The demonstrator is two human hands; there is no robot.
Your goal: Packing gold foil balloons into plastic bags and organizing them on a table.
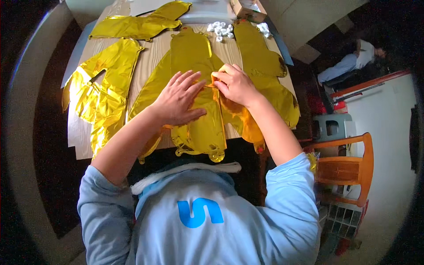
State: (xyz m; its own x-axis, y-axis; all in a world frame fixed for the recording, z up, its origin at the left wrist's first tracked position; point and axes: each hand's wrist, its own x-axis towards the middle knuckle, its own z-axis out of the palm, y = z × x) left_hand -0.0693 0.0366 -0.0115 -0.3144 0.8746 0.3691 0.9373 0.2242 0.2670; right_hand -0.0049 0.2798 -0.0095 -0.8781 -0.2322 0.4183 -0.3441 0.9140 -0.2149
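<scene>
Flat, uninflated gold foil balloons lie spread over the wooden table. My left hand [179, 100] rests on the middle foil balloon [201, 138], its fingers stretched out and slightly apart. Just to its right, my right hand [237, 85] pinches a fold at that balloon's edge between thumb and fingers. Orange-tinted foil hangs beneath the right wrist. A crumpled, shiny foil balloon [108, 84] is at the left, and another gold one [137, 25] lies at the far left. On the right, a further foil balloon [260, 53] reaches toward the table's side.
Small white bundles [221, 30] sit at the table's far side, near an open cardboard box [248, 9]. The wooden tabletop [79, 141] ends close to my body. To the right are a wooden chair [342, 170], a grey stool [332, 126] and another person [353, 62] farther off.
</scene>
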